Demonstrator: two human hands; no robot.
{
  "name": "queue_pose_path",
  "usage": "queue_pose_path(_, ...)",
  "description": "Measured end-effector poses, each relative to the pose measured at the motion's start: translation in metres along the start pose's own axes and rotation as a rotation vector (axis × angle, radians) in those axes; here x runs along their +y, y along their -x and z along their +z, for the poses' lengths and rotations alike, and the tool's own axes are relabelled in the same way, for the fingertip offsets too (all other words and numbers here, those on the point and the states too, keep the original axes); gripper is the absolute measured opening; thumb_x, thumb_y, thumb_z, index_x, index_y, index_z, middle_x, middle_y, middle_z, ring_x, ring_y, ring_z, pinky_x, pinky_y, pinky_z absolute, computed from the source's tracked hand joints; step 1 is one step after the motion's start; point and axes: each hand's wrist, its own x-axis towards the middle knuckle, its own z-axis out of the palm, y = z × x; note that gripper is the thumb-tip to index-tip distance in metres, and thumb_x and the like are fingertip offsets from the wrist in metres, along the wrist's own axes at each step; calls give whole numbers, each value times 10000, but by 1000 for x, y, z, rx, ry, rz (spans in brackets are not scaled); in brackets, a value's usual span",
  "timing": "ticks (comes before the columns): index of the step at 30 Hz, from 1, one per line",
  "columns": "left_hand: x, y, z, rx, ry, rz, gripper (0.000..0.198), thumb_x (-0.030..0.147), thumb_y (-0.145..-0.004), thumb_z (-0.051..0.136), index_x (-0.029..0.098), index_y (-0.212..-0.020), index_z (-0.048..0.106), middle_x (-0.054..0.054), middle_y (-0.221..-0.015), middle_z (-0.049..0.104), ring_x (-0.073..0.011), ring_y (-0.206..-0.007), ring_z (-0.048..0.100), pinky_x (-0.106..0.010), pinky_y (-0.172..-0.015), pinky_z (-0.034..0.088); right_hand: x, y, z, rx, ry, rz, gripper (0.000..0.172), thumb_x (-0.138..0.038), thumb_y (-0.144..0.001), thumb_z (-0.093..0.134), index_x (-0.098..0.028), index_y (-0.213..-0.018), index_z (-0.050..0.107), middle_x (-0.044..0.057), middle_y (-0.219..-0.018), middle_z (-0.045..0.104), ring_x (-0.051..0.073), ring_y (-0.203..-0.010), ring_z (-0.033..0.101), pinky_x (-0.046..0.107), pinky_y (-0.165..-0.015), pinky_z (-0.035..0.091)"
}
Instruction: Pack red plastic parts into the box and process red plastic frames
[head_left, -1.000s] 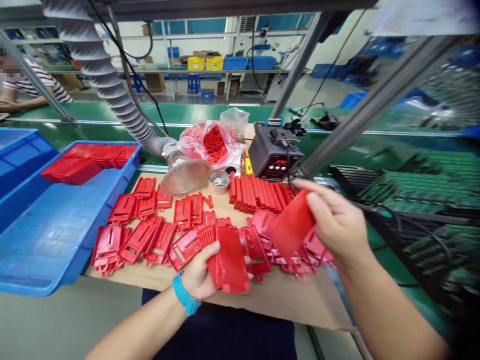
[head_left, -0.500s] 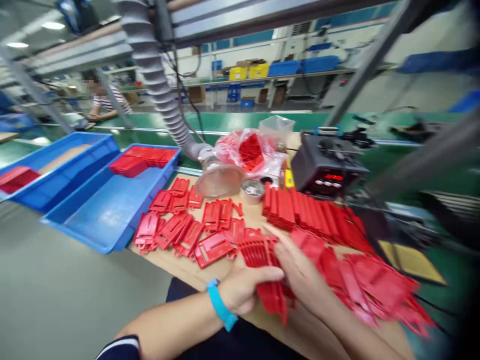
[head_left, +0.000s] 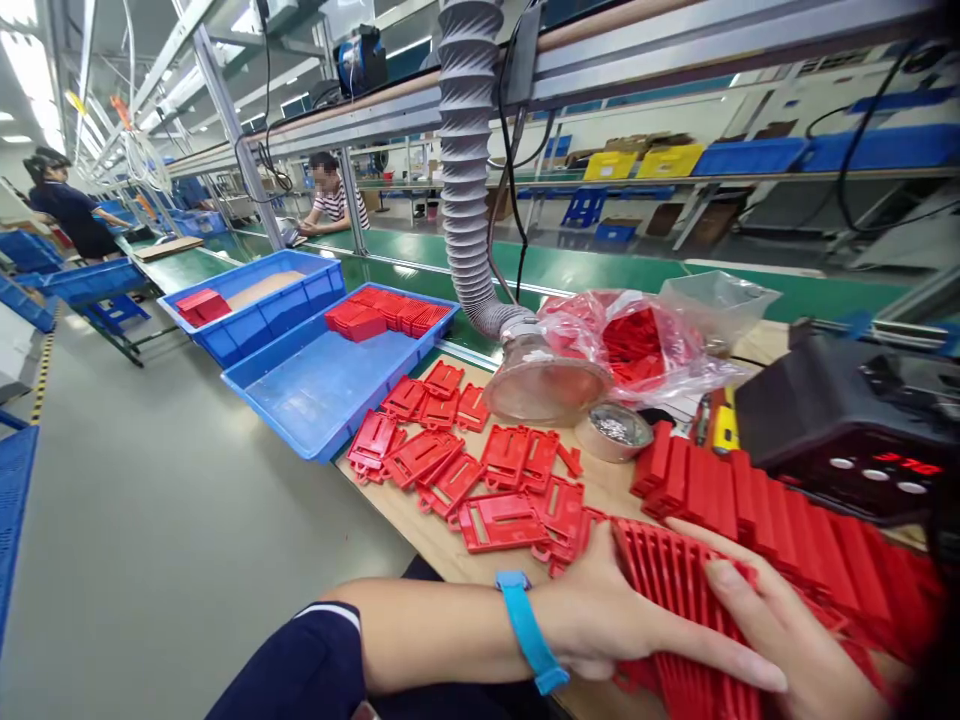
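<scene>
Head view: at lower right, both hands hold a stack (head_left: 667, 565) of thin red plates near the edge of the table (head_left: 466, 565); its lower end runs out of frame. The left hand (head_left: 611, 625), wearing a blue band (head_left: 529, 632), has its fingers spread to the stack's width, its thumb laid across the plates. The right hand (head_left: 787, 635) lies along the opposite side, thumb near the edges; its other fingers are partly hidden. Loose plates (head_left: 502, 522) lie to the left, and a row (head_left: 776, 515) of red pieces stands beyond the right hand.

The plates look like moulded plastic: each probably light and stiff, the bundle a little weightier. Glossy faces may slide and fan apart, so squeezing from both outer sides seems the best hold. The small end loops look the most breakable and poor places to grip.
</scene>
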Motion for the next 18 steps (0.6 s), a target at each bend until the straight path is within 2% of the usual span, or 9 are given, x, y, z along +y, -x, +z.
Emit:
queue_pose_path(4,14,3,2,-44,9,-18,610,297,-334,865,107,-873,653,-108,-923,641,-296,-983,606,-486,-922,402,-5,2,1,-17,-5,24,391,-503,-556,715,-336,-906,667,83,-1003,675,333,-921,634,350,-624,594)
queue_pose_path(7,34,10,-1,-36,56,-25,597,224,-358,871,94,-897,651,-95,-928,635,-282,-976,608,-497,-958,384,-17,4,11,-78,-58,72,464,-490,-594,706,-292,-1005,627,70,-1078,654,325,-969,617,361,-688,593)
queue_pose_path(10,50,14,-12,-10,52,-70,558,174,-346,870,107,-853,647,-55,-860,632,-239,-907,621,-505,-962,377,-28,1,27,-179,-54,47,464,-467,-605,717,-271,-1013,617,51,-1083,655,300,-981,614,339,-774,568)
queue_pose_path(13,62,18,-27,-46,13,-84,481,160,-384,858,106,-814,647,-33,-817,623,-191,-851,620,-464,-969,380,-37,-6,44,-250,10,-35,448,-448,-599,733,-249,-986,627,59,-1102,646,292,-1004,603,339,-835,539)
queue_pose_path(18,82,31,-46,-82,-24,-107,461,152,-485,825,110,-909,647,-60,-881,644,-188,-893,617,-370,-935,416,-57,-11,65,-400,111,-87,532,-456,-625,718,-196,-1068,581,104,-1082,642,284,-993,603,411,-867,504)
